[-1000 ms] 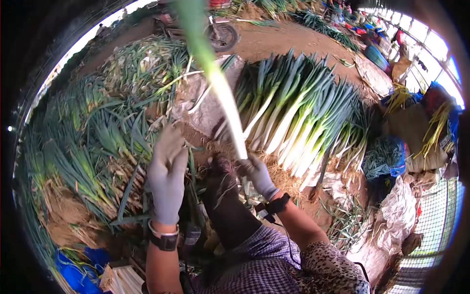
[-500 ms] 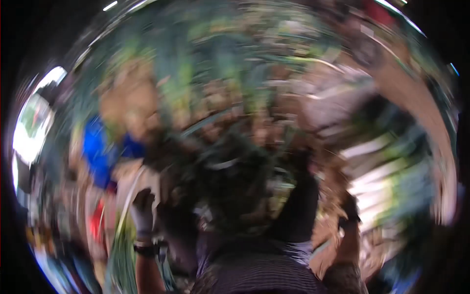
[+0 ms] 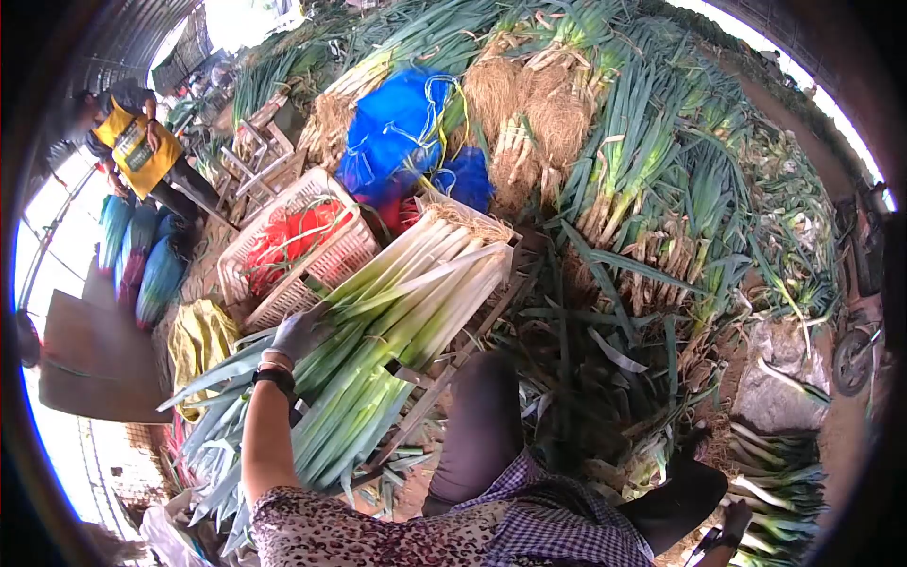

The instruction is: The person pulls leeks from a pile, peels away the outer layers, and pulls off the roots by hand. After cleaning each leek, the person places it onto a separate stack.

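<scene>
Left hand (image 3: 300,333), grey glove, rests flat on a stack of trimmed leeks (image 3: 397,312), fingers spread, pressing on it rather than clenched round anything. The stack lies on a wooden rack (image 3: 482,326) just ahead of the knee, white ends up-right, green tops down-left. Right hand (image 3: 735,518) sits low at the bottom-right edge, mostly cut off; can't tell its grip. White plastic crate (image 3: 283,283) with red netting sits just left of the stack, blue bag (image 3: 397,128) behind it. Untrimmed leeks (image 3: 652,161) are heaped to the right. A person in a yellow apron (image 3: 142,146) stands far left; print on it unreadable.
</scene>
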The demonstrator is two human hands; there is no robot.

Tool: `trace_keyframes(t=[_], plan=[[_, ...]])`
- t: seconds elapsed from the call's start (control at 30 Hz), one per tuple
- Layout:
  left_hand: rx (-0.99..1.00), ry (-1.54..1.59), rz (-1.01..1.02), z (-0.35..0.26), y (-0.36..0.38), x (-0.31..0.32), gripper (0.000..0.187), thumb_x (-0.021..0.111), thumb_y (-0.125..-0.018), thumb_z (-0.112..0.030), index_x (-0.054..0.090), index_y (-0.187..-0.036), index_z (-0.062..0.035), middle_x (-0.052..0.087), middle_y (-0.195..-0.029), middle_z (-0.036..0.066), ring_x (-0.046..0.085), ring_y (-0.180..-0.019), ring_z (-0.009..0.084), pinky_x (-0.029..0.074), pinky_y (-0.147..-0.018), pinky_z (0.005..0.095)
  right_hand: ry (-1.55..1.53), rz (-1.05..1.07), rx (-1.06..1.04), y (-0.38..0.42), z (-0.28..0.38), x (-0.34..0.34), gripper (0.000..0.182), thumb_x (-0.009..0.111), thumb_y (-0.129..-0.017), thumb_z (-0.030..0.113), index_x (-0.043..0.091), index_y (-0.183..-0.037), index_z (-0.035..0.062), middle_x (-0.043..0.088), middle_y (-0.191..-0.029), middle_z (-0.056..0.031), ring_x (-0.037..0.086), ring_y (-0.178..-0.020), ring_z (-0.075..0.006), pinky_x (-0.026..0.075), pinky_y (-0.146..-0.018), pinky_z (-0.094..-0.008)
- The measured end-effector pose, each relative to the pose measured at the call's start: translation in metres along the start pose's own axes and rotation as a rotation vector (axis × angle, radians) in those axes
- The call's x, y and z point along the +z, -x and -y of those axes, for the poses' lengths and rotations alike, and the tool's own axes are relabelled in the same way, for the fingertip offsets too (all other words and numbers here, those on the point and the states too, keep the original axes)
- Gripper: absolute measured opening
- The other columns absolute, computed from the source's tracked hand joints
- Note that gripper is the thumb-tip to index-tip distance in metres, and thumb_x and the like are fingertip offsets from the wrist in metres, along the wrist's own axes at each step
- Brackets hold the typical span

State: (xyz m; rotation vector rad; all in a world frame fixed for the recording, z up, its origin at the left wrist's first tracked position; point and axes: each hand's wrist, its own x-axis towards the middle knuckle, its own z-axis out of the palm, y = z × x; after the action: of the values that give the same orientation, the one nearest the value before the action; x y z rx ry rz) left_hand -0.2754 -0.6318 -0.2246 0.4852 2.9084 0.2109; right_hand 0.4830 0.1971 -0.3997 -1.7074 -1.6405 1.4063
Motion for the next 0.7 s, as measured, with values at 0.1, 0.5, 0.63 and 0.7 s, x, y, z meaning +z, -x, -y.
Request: trace_keyframes(t=[0.1, 0.5, 0.63, 0.7], plan=[[-0.010, -0.046, 0.024, -0.027, 0.008, -0.023, 0.049, 0.061, -0.085, -0.041, 0.058, -0.125, -0.0142, 0.066, -0.106, 0.016, 0.061, -0.102, 0.0355, 0.046, -0.088, 0.0485, -0.029, 0.051, -0.232, -0.046, 0.041, 0.036, 0.020, 0.057, -0.091, 0.014, 0.059, -0.110, 0.0072, 0.057, -0.086, -0.0008, 0.055, -0.074, -0.0129, 0.048, -0.060, -0.0257], [-0.114, 0.162, -0.068, 0.090, 0.025, 0.006, 0.033, 0.061, -0.079, -0.035, 0.070, -0.094, -0.0073, 0.067, -0.088, 0.021, 0.065, -0.086, 0.0369, 0.050, -0.077, 0.0436, -0.054, 0.273, -0.330, 0.064, 0.273, 0.214, 0.034, 0.058, -0.091, 0.019, 0.057, -0.120, 0.0012, 0.062, -0.094, -0.0068, 0.062, -0.071, -0.0127, 0.052, -0.053, -0.0249], [-0.020, 0.055, -0.066, 0.050, -0.036, 0.031, 0.032, 0.062, -0.077, -0.034, 0.070, -0.090, -0.0054, 0.066, -0.085, 0.023, 0.066, -0.083, 0.0381, 0.049, -0.075, 0.0444, -0.223, 0.575, -0.483, 0.076, 0.260, 0.262, 0.048, 0.039, -0.100, 0.035, 0.043, -0.137, 0.0045, 0.055, -0.131, -0.0172, 0.059, -0.113, -0.0253, 0.053, -0.089, -0.0378], [-0.044, 0.103, -0.048, 0.016, -0.045, 0.009, 0.029, 0.064, -0.078, -0.030, 0.070, -0.088, -0.0044, 0.067, -0.081, 0.021, 0.066, -0.078, 0.0327, 0.049, -0.073, 0.0417, 0.087, 0.550, -0.474, 0.074, 0.263, 0.293, 0.040, 0.053, -0.096, 0.026, 0.054, -0.128, 0.0029, 0.065, -0.113, -0.0118, 0.061, -0.100, -0.0191, 0.050, -0.086, -0.0321]])
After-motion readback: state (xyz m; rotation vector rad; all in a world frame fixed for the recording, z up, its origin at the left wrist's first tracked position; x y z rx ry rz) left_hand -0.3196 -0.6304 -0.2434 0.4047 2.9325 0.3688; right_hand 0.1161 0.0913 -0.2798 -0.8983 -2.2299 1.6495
